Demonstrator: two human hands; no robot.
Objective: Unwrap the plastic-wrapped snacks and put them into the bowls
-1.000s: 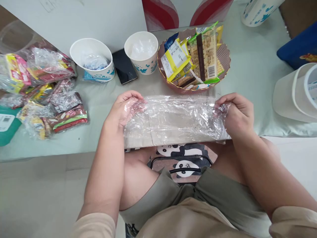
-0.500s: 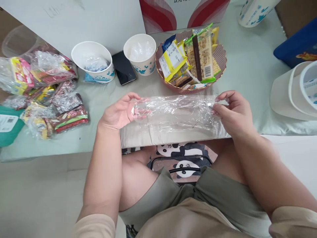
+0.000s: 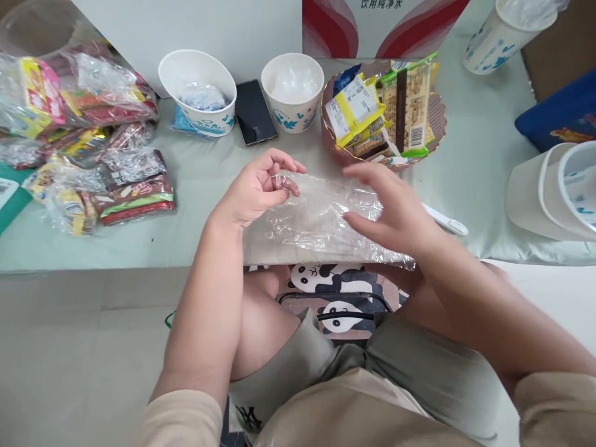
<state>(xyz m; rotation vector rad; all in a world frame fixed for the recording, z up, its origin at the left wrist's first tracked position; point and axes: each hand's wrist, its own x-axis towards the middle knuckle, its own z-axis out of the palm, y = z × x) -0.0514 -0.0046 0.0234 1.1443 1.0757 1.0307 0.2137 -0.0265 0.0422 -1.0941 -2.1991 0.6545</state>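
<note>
A clear, crinkled plastic bag (image 3: 321, 217) lies spread along the table's front edge, with its lower right corner hanging slightly over. My left hand (image 3: 261, 189) has its fingers curled at the bag's upper left end, and some fingertips show through the film. Over the right part of the bag, my right hand (image 3: 391, 205) has thumb and fingers spread apart, with nothing gripped. Just beyond the hands stands a scalloped, gold-rimmed bowl (image 3: 329, 133) full of wrapped snacks. A white, narrow plastic object (image 3: 444, 218) lies partly hidden behind my right hand.
Paper cups (image 3: 292, 112) and a wider paper tub (image 3: 212, 118) flank a black phone (image 3: 255, 115). Bagged snacks (image 3: 93, 143) pile up at left. Right are white bins (image 3: 531, 192), a blue box (image 3: 554, 93) and another cup (image 3: 493, 43). A white-and-red carton (image 3: 386, 31) blocks the back.
My right hand has let go of the bag's right end and moved left, fingers spreading. The bag has sunk onto the table edge. My left hand has shifted right, and the view has shifted too.
</note>
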